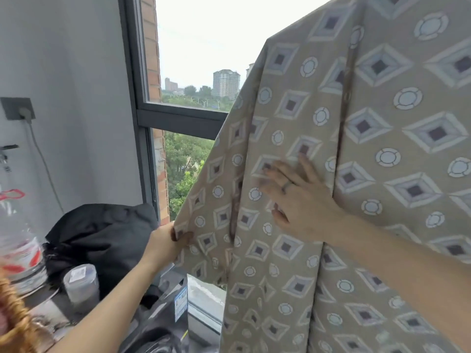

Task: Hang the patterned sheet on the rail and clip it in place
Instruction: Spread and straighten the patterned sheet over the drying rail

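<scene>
The patterned sheet hangs from above the frame, its long axis running downward; I cannot see the rail. My left hand pinches the sheet's left edge. My right hand, nearer the middle fold, presses flat, fingers straight, grasping nothing.

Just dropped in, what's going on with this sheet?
A person is spreading the patterned sheet, which hangs from above beside the window. The left hand pinches its left edge, holding it out sideways; the right hand lies flat on the cloth, fingers spread. The rail is out of frame and no clip shows.
</scene>
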